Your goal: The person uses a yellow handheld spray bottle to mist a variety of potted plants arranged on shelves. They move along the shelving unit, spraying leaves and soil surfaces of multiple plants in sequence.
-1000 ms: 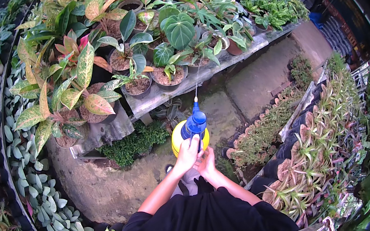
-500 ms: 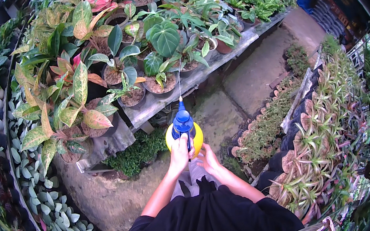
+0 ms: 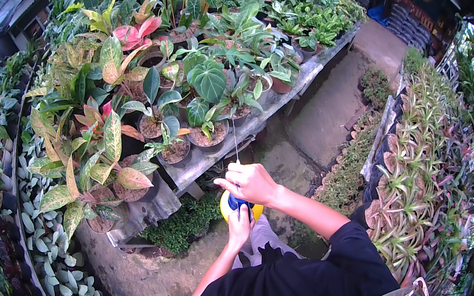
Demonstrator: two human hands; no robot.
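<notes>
A pump spray bottle (image 3: 225, 206) with a yellow body and blue top is in front of me, over my legs. My left hand (image 3: 239, 225) is closed around its handle, thumb on top. My right hand (image 3: 251, 182) curls over the blue nozzle end and hides most of it; its thumb points left. From the nozzle a thin pale line (image 3: 235, 139), like a jet of water, runs up toward the bench edge. Beyond it stand a small potted plant (image 3: 209, 135) and a plant with a large heart-shaped leaf (image 3: 208, 82).
A weathered bench (image 3: 296, 93) crowded with potted foliage crosses ahead. Low green plants (image 3: 178, 224) grow beneath its near end. Rows of striped plants (image 3: 415, 184) line the right side, and grey-green plants (image 3: 82, 294) the left. Concrete floor (image 3: 140, 274) lies between.
My right hand has risen from beside the bottle onto its nozzle and closed there. The bottle sits slightly lower in view, and the left hand keeps its grip.
</notes>
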